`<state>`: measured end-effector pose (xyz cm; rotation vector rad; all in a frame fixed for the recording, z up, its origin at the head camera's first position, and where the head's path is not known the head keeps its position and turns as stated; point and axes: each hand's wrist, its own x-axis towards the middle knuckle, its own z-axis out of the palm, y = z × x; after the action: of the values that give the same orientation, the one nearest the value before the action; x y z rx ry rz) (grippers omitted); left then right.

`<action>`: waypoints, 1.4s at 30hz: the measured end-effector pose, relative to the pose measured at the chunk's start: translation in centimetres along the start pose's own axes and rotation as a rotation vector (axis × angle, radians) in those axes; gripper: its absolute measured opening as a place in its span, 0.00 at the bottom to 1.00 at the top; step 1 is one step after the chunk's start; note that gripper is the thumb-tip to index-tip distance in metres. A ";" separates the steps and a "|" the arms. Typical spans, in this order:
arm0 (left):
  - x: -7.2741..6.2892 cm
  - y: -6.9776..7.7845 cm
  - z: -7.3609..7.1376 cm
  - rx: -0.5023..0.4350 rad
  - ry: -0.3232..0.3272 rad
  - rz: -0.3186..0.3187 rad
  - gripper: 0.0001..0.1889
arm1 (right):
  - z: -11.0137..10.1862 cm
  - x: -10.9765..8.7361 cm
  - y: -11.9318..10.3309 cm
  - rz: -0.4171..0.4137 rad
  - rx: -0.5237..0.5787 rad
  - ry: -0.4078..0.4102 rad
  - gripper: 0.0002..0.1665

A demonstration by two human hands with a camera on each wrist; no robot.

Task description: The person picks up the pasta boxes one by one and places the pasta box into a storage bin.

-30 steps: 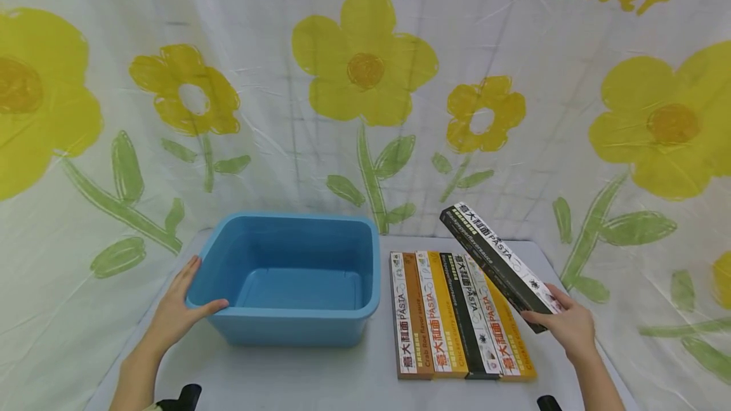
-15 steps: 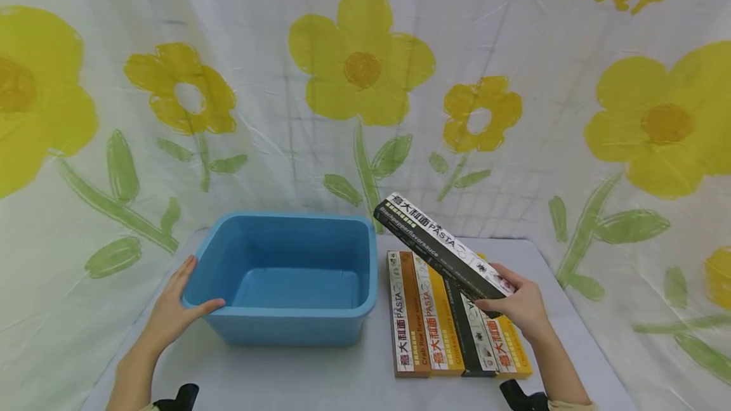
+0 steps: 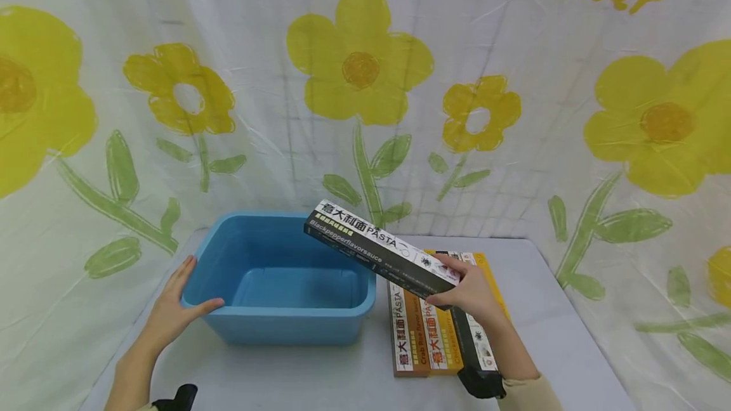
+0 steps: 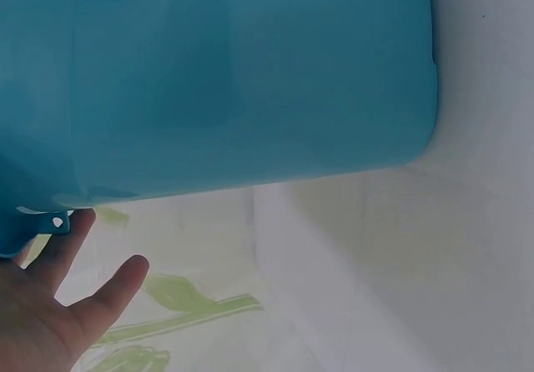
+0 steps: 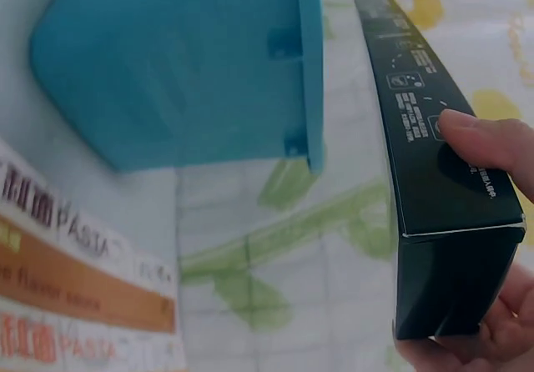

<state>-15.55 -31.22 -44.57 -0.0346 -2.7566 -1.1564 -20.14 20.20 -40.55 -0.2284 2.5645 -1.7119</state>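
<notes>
The right hand [image 3: 469, 293] pinched one end of a long black cardboard pasta box [image 3: 379, 255], tilted above the blue plastic tub [image 3: 285, 319]. The left hand [image 3: 174, 309] rested, fingers spread, on the tub's left rim. Orange and yellow pasta boxes [image 3: 425, 341] lay right of the tub.

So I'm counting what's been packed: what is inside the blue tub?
Nothing shows inside the blue tub: its bare floor is visible. The near wall hides the strip of floor just behind it. The black pasta box, held by the right hand, hangs over the tub's right rim, not inside.

the right hand [image 3: 465, 290] and arm cover part of the pasta boxes [image 3: 425, 341] on the table.
</notes>
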 end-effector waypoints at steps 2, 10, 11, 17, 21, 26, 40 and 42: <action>0.0 0.0 0.0 0.000 -0.003 -0.006 0.56 | 0.7 0.6 -0.4 -0.016 -0.003 -0.022 0.49; 0.1 -0.3 -0.2 -0.013 0.008 0.005 0.55 | 3.8 2.7 -2.2 -0.099 0.089 -0.130 0.45; 0.1 -0.3 -0.2 -0.013 0.009 0.004 0.55 | 4.2 2.9 -2.5 -0.101 0.097 -0.138 0.45; 0.0 -0.2 0.0 -0.008 0.009 -0.030 0.56 | 6.2 3.9 -4.4 -0.117 0.048 -0.184 0.46; 0.0 -0.1 0.1 -0.015 0.018 -0.033 0.56 | 7.2 4.4 -5.8 -0.133 -0.055 -0.211 0.45; -0.1 -0.1 0.2 -0.023 0.031 -0.019 0.56 | 8.4 5.4 -7.1 -0.126 -0.198 -0.252 0.43; 0.0 -0.3 0.3 -0.019 0.026 -0.007 0.56 | 12.0 7.6 -8.7 -0.165 -0.595 -0.386 0.41; 0.0 -0.2 0.3 -0.018 0.022 -0.012 0.56 | 12.7 7.8 -8.8 -0.167 -0.646 -0.397 0.41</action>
<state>-15.60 -31.16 -44.92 -0.0083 -2.7312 -1.1774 -25.44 4.07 -37.03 -0.7344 2.7282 -0.7003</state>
